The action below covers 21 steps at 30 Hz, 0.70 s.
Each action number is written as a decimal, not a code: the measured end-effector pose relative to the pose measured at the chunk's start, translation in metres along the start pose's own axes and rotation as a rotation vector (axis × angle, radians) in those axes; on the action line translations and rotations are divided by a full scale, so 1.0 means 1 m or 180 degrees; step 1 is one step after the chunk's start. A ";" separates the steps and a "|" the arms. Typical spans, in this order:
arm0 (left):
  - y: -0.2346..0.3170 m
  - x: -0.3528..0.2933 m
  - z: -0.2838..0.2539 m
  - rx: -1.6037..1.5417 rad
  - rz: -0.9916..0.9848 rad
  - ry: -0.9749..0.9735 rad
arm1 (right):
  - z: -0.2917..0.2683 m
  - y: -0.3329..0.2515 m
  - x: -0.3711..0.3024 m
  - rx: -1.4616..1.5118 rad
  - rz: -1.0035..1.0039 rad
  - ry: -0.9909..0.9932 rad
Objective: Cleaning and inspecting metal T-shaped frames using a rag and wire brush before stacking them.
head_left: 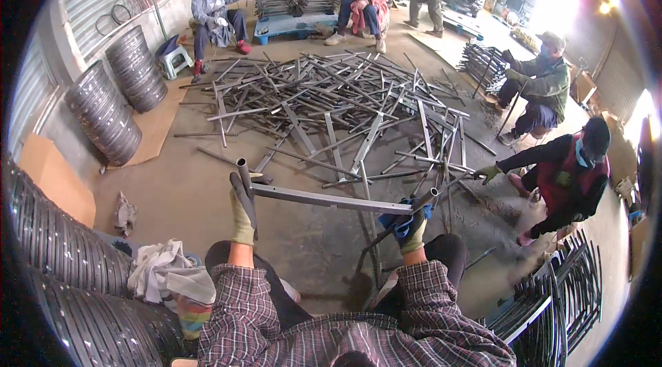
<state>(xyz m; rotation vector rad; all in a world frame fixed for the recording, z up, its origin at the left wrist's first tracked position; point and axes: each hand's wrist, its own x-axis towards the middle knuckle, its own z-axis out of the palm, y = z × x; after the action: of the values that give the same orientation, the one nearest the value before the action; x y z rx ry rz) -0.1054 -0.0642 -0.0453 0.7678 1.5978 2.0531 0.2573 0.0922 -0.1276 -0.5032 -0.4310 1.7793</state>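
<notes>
A dark metal frame (324, 199) spans the space between my hands, made of a square crossbar with a round tube at each end. My left hand (243, 214), in a grey and yellowish work glove, is closed around the left tube. At the other end my gloved right hand (414, 227) is closed on a blue rag (403, 223), which is pressed against the frame where crossbar and right tube meet. Part of the right tube is hidden behind the rag and fingers. Beyond the frame, a large heap of similar metal frames (324, 101) lies tangled on the floor.
Stacked dark metal parts (65, 250) stand close on my left, with a pale cloth (169, 270) beside them. More bars (552, 298) are stacked at lower right. A co-worker (576, 167) sits at right, reaching toward the heap; several other people are around it.
</notes>
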 end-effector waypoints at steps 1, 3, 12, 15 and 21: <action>0.002 -0.001 0.001 -0.0002 -0.0003 -0.0010 | 0.002 -0.001 -0.002 -0.0085 -0.0059 0.0026; 0.006 -0.004 0.002 0.0313 0.0013 -0.0048 | -0.002 -0.001 0.001 -0.0166 -0.0123 0.0060; -0.010 0.001 0.002 -0.0004 -0.0065 0.0261 | -0.036 0.012 0.026 -0.0411 -0.0250 0.0372; -0.006 0.001 0.007 0.0184 -0.0032 0.0205 | -0.048 0.014 0.038 -0.0291 -0.0333 0.0450; -0.012 0.004 0.001 0.0186 -0.0106 0.0312 | -0.046 0.019 0.039 -0.0307 -0.0486 0.0362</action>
<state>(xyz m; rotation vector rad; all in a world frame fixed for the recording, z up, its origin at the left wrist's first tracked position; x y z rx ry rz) -0.1080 -0.0579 -0.0564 0.6650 1.7188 2.0573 0.2582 0.1266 -0.1805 -0.6198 -0.4648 1.5804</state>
